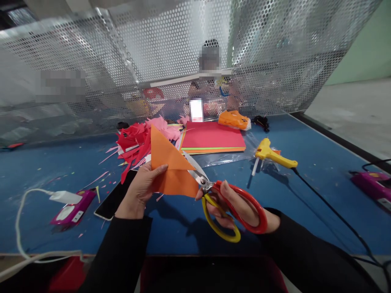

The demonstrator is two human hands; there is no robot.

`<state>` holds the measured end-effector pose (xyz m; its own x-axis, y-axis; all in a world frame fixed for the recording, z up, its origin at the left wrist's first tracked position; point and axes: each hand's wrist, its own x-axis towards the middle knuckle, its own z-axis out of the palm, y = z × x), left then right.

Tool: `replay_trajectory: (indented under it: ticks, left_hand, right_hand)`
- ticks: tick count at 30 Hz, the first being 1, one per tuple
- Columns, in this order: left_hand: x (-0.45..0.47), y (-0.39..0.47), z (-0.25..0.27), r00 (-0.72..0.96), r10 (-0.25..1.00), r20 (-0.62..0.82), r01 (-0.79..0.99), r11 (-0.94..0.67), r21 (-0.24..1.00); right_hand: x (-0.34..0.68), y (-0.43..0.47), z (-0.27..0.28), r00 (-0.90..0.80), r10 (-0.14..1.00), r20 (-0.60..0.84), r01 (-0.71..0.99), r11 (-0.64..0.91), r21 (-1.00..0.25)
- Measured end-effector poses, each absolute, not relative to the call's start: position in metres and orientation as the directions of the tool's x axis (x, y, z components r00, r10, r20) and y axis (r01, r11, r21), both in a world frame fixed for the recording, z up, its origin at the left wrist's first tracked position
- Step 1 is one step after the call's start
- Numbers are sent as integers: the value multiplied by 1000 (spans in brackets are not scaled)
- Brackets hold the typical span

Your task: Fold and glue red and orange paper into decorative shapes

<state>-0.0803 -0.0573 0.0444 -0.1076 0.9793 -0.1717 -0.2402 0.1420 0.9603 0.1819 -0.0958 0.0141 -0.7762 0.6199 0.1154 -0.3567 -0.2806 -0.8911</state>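
My left hand (145,183) pinches a folded sheet of orange paper (172,156) by its left side, thumb on top, above the table's near middle. A crease runs across the sheet, with a pointed flap above it. My right hand (226,203) grips scissors (249,201) with one red and one yellow handle loop. Their blades are apart and meet the right edge of the paper, one blade in front and the other partly hidden at the crease. Behind the paper lies a heap of cut red and pink paper (134,136).
A stack of coloured paper (214,136) lies at the back, beside an orange packet (233,120). To the right rests a yellow glue gun (273,154) with a black cord. A phone (114,197) and a purple power strip (73,207) are at left. Perforated metal sheet (171,40) borders the back.
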Motion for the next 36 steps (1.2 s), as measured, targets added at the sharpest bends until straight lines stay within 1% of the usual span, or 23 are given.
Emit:
replay_trajectory:
  ticks: [7,13,21,26,36]
  left_hand:
    - [-79,-57,45,-119,979,-166,-230,136,964]
    - [-80,-57,45,-135,976,-170,-222,137,965]
    - [-81,-56,43,-126,976,-180,-211,151,966]
    - [-77,-58,44,-109,976,-191,-206,165,964]
    - [-73,-60,43,-82,976,-202,-184,184,966]
  right_hand:
    - [179,-100,22,-750,659,61,-325,-287,-901]
    - [176,-101,24,-736,676,48,-324,-289,-901]
    - [177,-100,16,-752,659,35,-339,-341,-877]
    - [180,-99,5,-744,666,53,-375,-352,-858]
    - [176,-98,1,-720,689,87,-373,-279,-885]
